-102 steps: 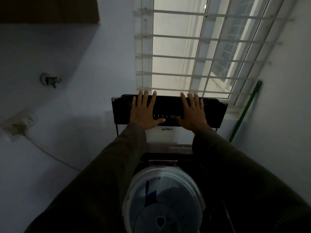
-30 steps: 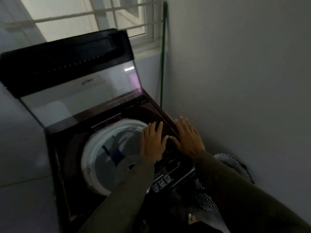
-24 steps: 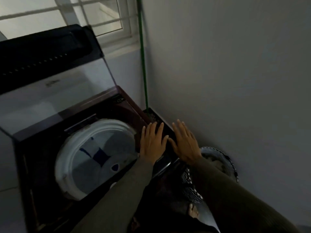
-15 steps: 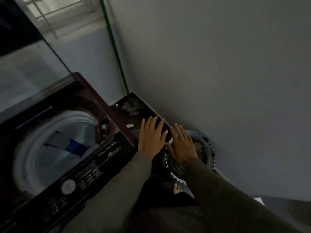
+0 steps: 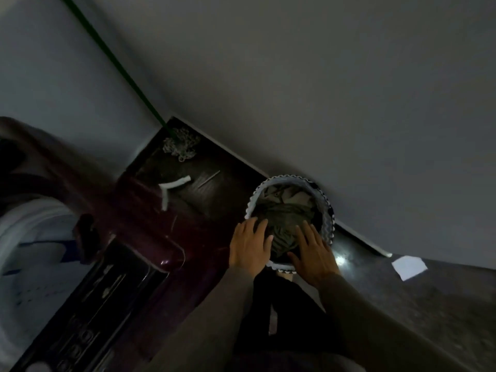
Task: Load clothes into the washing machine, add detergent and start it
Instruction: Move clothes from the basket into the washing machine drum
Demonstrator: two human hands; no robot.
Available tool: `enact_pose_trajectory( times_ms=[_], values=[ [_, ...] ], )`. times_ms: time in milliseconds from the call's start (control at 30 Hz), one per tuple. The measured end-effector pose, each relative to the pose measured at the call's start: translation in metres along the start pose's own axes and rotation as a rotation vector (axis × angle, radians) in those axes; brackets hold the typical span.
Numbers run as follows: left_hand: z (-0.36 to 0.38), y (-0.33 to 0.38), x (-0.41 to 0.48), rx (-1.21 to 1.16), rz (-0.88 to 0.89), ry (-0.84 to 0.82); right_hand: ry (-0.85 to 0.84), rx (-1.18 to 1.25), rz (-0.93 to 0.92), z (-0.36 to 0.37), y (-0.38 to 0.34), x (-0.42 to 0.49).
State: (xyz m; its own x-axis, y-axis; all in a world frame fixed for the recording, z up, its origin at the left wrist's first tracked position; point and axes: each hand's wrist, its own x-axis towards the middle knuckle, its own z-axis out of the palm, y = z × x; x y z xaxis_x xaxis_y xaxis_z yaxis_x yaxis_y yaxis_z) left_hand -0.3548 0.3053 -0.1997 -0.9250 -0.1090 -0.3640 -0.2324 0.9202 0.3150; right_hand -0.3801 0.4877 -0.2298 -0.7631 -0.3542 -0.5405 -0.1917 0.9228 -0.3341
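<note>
A round laundry basket (image 5: 328, 210) with a black-and-white zigzag rim stands on the floor by the wall, holding dark olive and pale clothes (image 5: 287, 213). My left hand (image 5: 251, 247) hovers over the basket's near left rim, fingers straight and spread. My right hand (image 5: 312, 251) reaches over the near right side above the clothes, fingers also straight. Neither hand holds anything. The maroon top-loading washing machine (image 5: 139, 218) is at the left, its white drum (image 5: 29, 237) exposed and its control panel (image 5: 88, 318) at the lower left.
A green-handled mop (image 5: 179, 145) leans in the corner behind the machine. A white bent strip (image 5: 171, 187) lies on the dark floor there. A white paper scrap (image 5: 409, 265) lies on the floor at the right. The grey wall runs close behind the basket.
The view swung right and down from the raised machine lid to the basket. Both hands left the lid, passed over the machine's top and now hover above the clothes in the basket.
</note>
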Motion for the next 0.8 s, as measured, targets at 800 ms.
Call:
enact_pose_trajectory(
  times_ms=[800],
  values=[
    [0.226, -0.024, 0.161, 0.171, 0.084, -0.467, -0.007, 0.239, 0.103, 0.17, 0.074, 0.109]
  ],
)
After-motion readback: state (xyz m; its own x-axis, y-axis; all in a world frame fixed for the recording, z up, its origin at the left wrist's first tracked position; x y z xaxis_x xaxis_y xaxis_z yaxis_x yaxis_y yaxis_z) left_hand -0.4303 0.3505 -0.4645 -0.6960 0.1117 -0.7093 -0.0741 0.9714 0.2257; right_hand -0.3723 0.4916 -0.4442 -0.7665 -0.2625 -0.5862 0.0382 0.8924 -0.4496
